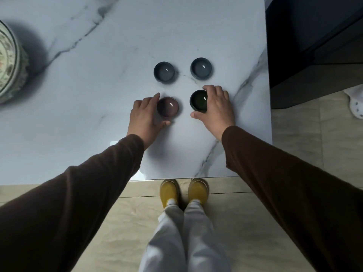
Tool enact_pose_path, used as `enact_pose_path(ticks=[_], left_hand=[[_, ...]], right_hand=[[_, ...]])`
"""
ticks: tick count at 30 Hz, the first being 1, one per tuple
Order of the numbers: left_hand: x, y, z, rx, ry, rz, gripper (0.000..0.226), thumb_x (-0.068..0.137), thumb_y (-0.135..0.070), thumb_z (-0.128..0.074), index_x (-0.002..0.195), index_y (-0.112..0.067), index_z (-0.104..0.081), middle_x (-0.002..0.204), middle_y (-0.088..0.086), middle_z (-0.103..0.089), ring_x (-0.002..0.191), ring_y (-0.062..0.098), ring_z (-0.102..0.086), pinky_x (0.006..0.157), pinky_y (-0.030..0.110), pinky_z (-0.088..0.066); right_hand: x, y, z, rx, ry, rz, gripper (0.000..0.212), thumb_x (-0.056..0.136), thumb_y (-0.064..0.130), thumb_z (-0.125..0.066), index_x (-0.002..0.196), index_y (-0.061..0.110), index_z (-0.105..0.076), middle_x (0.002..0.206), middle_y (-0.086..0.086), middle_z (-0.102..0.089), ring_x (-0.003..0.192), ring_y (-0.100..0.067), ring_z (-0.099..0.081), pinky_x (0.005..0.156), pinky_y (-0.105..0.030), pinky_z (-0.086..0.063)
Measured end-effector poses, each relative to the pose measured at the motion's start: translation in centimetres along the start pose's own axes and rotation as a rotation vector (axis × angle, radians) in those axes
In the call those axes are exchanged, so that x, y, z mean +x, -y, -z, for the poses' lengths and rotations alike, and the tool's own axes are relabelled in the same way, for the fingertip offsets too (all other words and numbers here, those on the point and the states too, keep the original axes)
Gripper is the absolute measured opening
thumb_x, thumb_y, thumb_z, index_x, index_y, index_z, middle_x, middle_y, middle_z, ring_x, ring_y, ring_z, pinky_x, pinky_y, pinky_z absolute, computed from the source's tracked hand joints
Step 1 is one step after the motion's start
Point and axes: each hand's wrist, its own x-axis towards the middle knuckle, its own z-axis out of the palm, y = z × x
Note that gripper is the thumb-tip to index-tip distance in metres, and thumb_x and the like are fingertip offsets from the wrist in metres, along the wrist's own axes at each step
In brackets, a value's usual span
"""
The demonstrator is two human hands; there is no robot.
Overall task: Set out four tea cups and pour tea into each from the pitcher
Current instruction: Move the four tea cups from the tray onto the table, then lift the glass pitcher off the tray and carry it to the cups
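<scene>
Curling my left hand [144,116] round the purple cup [167,107] and my right hand [218,107] round the green cup [198,100], I see no pitcher, so neither hand is nearer.

Dim, cool light; soft shadows under hands; small glints in cups [164,72]; wide-angle bending at frame edges.

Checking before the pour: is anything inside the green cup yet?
The green cup shows only a dark glossy inside with a glint; whether it holds tea cannot be told. The right hand covers its right side.
</scene>
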Motion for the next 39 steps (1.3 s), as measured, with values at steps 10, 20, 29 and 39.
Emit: enact_pose_path(ticks=[10,20,29,39], left_hand=[[-4.0,5.3,7.5,0.012,-0.046,-0.026,0.055,0.083,-0.032,-0.068,0.133,-0.014,-0.051,0.132,0.008,-0.055,0.121,0.032,-0.044,0.101,0.041,-0.039],[-8.5,18.7,19.3,-0.004,-0.048,0.023,0.049,0.084,-0.029,-0.066,0.129,-0.014,-0.053,0.127,0.007,-0.057,0.118,0.031,-0.047,0.098,0.043,-0.040],[-9.0,27.0,25.1,0.005,-0.055,0.096,0.047,0.083,-0.029,-0.068,0.126,-0.013,-0.054,0.125,0.008,-0.058,0.119,0.031,-0.047,0.101,0.040,-0.039],[-8.0,36.5,30.8,-0.002,-0.053,0.111,0.048,0.083,-0.027,-0.069,0.127,-0.013,-0.055,0.125,0.008,-0.059,0.115,0.031,-0.049,0.098,0.042,-0.043]], right_hand=[[-2.9,10.2,1.6,0.014,-0.124,0.122,0.050,0.085,0.035,-0.065,0.131,0.019,-0.051,0.130,-0.002,-0.054,0.122,-0.026,-0.045,0.098,-0.040,-0.039],[-6.7,28.2,-3.0,0.122,-0.042,0.113,0.034,0.092,0.028,-0.059,0.124,0.019,-0.055,0.117,0.001,-0.059,0.109,-0.022,-0.049,0.095,-0.040,-0.043],[-3.7,37.5,-6.5,0.205,0.021,0.149,0.027,0.092,0.026,-0.059,0.117,0.018,-0.060,0.114,-0.001,-0.059,0.105,-0.022,-0.051,0.092,-0.038,-0.045],[0.0,47.3,-11.9,0.301,0.046,0.139,0.024,0.092,0.026,-0.059,0.116,0.018,-0.059,0.114,0.000,-0.059,0.103,-0.019,-0.053,0.090,-0.034,-0.046]])
